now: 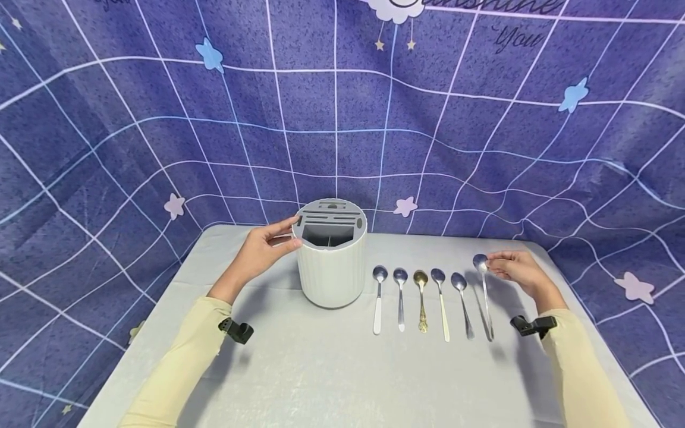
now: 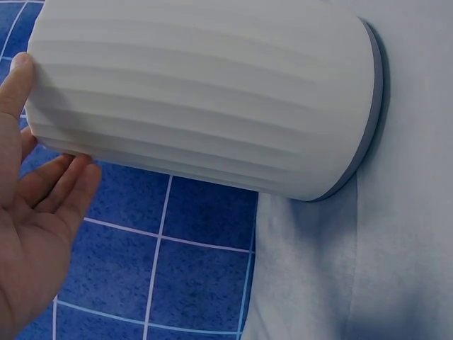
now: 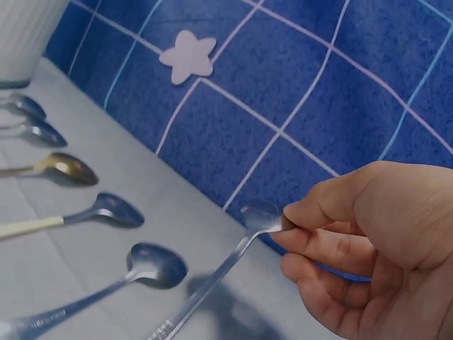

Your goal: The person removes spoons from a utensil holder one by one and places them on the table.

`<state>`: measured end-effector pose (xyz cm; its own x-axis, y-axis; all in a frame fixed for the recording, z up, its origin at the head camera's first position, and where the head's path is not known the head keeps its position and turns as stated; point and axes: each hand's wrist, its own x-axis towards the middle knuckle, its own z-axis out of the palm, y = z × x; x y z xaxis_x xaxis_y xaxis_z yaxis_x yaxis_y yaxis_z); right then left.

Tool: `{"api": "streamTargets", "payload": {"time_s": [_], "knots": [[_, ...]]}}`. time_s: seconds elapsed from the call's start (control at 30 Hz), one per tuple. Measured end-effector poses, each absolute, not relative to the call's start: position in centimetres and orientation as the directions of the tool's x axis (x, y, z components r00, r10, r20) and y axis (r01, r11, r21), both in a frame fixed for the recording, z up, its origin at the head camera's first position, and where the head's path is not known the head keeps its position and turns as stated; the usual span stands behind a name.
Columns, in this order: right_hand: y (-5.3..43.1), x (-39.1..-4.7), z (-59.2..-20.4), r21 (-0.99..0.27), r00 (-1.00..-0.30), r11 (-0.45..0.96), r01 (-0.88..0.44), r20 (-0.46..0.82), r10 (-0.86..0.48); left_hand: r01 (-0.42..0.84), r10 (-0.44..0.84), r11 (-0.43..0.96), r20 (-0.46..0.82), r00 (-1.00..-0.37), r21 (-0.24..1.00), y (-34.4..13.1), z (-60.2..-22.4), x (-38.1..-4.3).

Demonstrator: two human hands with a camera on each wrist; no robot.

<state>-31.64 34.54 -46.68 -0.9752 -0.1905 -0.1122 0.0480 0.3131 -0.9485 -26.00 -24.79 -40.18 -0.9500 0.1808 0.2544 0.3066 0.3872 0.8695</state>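
In the head view my left hand (image 1: 267,244) touches the upper left side of a white ribbed utensil holder (image 1: 332,273), thumb toward the front and fingers farther back, fairly straight. The left wrist view shows the fingertips along the holder's ribbed wall (image 2: 205,92). My right hand (image 1: 516,270) pinches the bowl edge of a long-handled metal spoon (image 1: 484,291) between thumb and fingers. That spoon (image 3: 212,276) slants, its bowl raised over the table and its handle pointing down toward the near side. Beside it lies a dark-handled metal spoon (image 1: 462,303).
Left of these, a cream-handled spoon (image 1: 442,303), an ornate gold spoon (image 1: 421,300), a silver spoon (image 1: 401,297) and a white-handled spoon (image 1: 378,297) lie in a row. The holder has a grey slotted top (image 1: 332,217). A blue grid-patterned cloth (image 1: 342,148) hangs behind the table (image 1: 342,380).
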Motion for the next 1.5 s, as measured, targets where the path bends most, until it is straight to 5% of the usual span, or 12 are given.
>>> {"api": "streamTargets", "payload": {"time_s": [1.03,1.5], "knots": [[33.9,-31.1,-50.7,-0.879,-0.981,0.45,0.159,-0.191,-0.028,0.341,0.181,0.37,0.294,-0.939,0.864,-24.9,-40.5,-25.7],[34.4,-29.5,-49.9,-0.87,-0.969,0.461,0.176,-0.236,-0.074,0.322,0.174,0.37,0.276,-0.945,0.871,-25.3,-40.3,-25.7]]}}
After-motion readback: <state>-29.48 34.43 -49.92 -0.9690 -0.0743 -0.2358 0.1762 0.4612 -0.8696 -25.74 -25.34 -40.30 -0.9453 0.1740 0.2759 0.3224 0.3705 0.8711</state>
